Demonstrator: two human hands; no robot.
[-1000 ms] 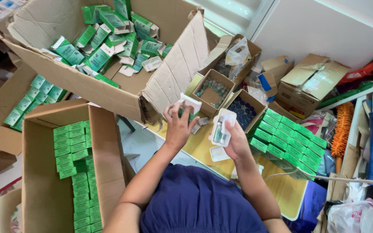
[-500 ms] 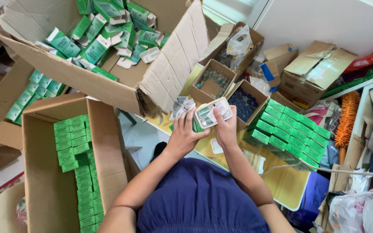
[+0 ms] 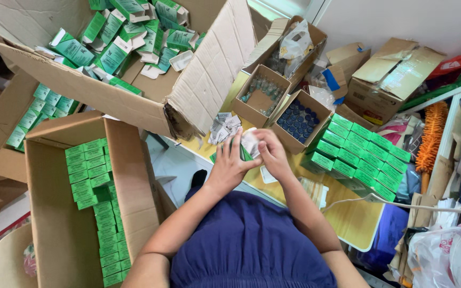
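Head view showed both hands together over the yellow table (image 3: 348,224): left hand (image 3: 230,165) and right hand (image 3: 270,152) gripped one small green carton (image 3: 245,153) with a white insert (image 3: 250,142), beside folded leaflets (image 3: 222,127).

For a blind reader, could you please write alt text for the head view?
Seen from above, a person's left hand and right hand meet around a small green carton over a yellow table, among cardboard boxes of green cartons.
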